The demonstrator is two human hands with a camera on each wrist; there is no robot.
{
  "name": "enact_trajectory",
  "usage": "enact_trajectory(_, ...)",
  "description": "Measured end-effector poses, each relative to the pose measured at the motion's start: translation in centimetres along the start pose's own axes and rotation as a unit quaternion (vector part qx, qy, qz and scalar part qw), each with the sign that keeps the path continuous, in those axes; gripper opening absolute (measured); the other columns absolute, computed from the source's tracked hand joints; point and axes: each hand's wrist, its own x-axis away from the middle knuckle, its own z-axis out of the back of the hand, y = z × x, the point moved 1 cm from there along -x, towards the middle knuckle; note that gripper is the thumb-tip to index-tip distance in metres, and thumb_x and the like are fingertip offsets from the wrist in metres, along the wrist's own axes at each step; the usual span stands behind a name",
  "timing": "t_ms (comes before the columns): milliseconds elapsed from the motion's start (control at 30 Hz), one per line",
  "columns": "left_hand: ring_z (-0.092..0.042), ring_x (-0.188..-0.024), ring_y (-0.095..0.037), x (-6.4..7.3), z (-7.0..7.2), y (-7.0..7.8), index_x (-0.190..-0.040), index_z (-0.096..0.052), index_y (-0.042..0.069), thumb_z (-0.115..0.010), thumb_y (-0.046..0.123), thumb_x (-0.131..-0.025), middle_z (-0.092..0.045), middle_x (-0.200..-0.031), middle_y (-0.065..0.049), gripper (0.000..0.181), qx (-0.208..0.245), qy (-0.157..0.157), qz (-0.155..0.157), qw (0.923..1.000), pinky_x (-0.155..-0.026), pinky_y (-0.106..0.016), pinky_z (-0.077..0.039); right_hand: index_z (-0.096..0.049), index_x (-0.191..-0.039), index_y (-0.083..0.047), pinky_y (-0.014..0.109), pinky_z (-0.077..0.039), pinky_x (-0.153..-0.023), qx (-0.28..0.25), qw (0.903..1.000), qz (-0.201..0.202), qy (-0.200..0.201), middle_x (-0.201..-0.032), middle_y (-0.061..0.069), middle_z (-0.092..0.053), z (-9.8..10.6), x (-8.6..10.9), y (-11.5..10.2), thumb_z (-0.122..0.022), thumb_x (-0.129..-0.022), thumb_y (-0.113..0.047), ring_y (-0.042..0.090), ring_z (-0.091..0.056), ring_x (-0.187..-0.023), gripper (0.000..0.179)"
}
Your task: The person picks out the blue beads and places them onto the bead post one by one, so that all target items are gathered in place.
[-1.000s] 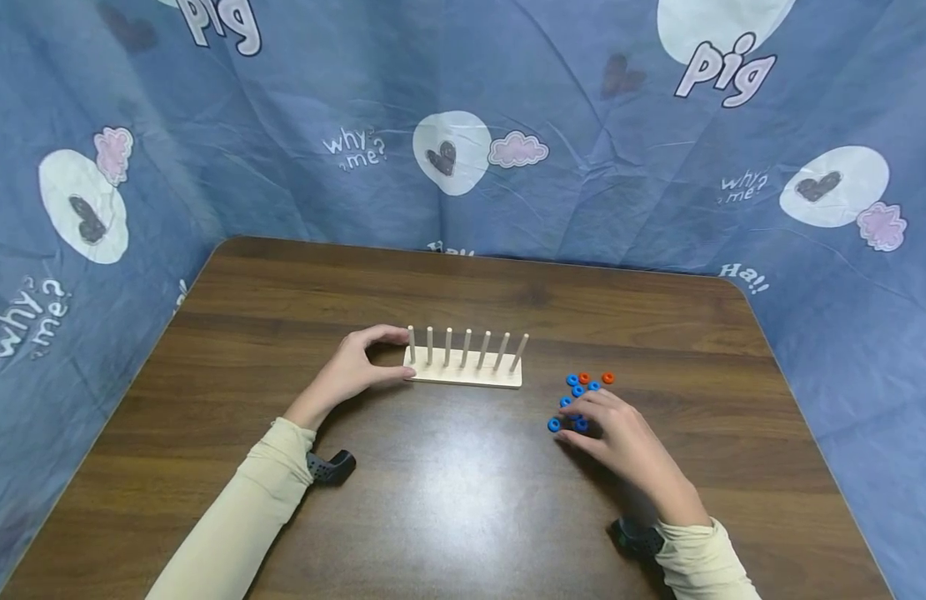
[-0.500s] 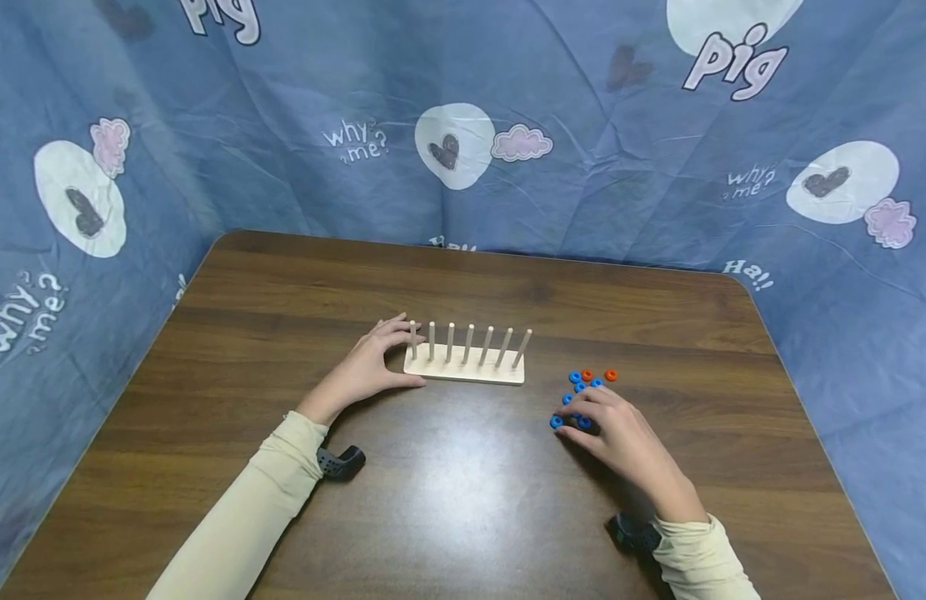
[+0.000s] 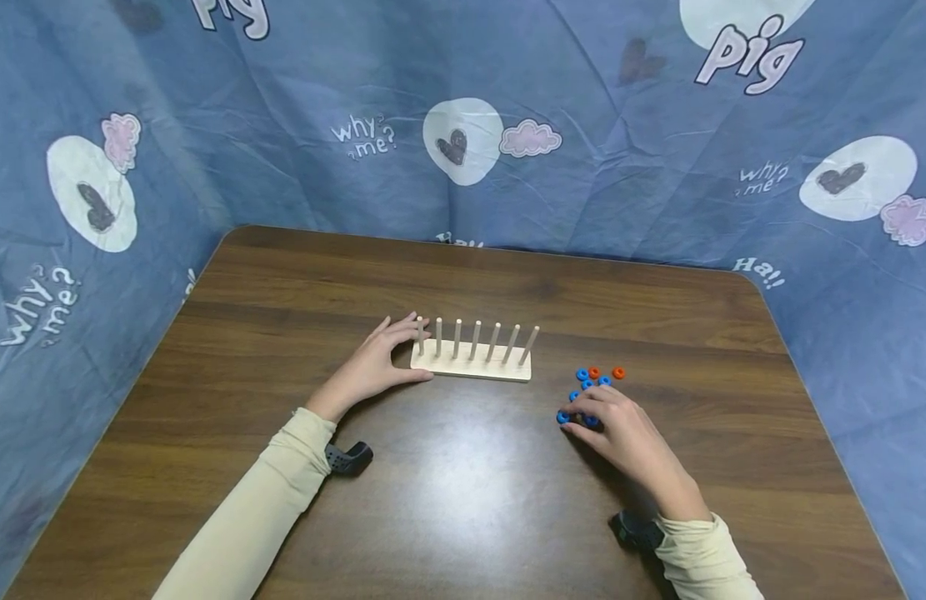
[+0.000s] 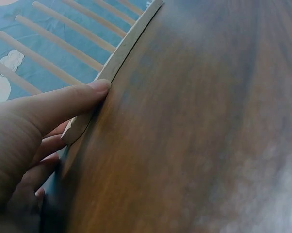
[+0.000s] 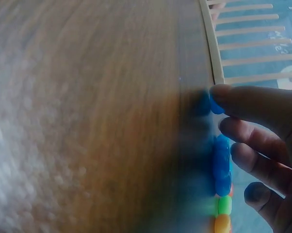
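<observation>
Pegboard (image 3: 472,367) pale, ring (image 3: 563,419) blue

Pegboard (image 3: 470,367) — flat; blue rings (image 3: 587,386) — clustered

The left hand (image 3: 374,365) grips the nearest end of a wooden board (image 3: 472,367) with seven pegs (image 3: 475,342). The right hand (image 3: 626,429) pinches a blue ring (image 3: 560,418), with more blue rings (image 3: 604,381) and two orange rings (image 3: 618,368) just beyond its fingers. Past both hands, a printed blue cloth (image 3: 282,125) hangs behind the brown table (image 3: 463,533).
</observation>
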Motion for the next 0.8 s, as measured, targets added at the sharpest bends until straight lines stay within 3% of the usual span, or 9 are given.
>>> enact_trajectory(267,-0.029,-0.155,-0.027,0.1,0.0,-0.4,-0.132,-0.062,0.005,-0.087,0.044,-0.076,-0.047,-0.156,-0.011,0.073,-0.015,0.017,0.027,0.9994,-0.132,-0.048,-0.015,-0.079,-0.095,-0.016,0.03,-0.056,-0.067,0.015,0.9997,0.013,0.016,-0.094,-0.005,-0.071,-0.2,-0.3,0.2,-0.086,-0.079,-0.026,0.01,-0.057,-0.089,0.02)
enact_trajectory(633,-0.033,-0.153,-0.029,0.0,-0.2,-0.2,-0.131,-0.065,0.005,-0.087,0.044,-0.075,-0.05,-0.154,-0.012,0.072,-0.015,0.028,0.026,0.9991,-0.131,-0.049,-0.019,-0.077,-0.092,-0.016,0.033,-0.057,-0.07,0.006,0.9999,0.001,0.013,-0.09,-0.006,-0.072,-0.1,-0.6,0.2,-0.086,-0.079,-0.024,0.01,-0.061,-0.088,0.018)
enact_trajectory(800,-0.032,-0.153,-0.027,0.0,-0.2,-0.1,-0.131,-0.064,0.006,-0.087,0.044,-0.075,-0.048,-0.155,-0.009,0.072,-0.017,0.026,0.031,0.999,-0.131,-0.049,-0.018,-0.076,-0.091,-0.014,0.026,-0.055,-0.061,-0.037,0.999,0.002,0.024,-0.078,-0.004,-0.072,-0.1,-1.1,-0.1,-0.087,-0.077,-0.016,0.008,-0.063,-0.072,0.017)
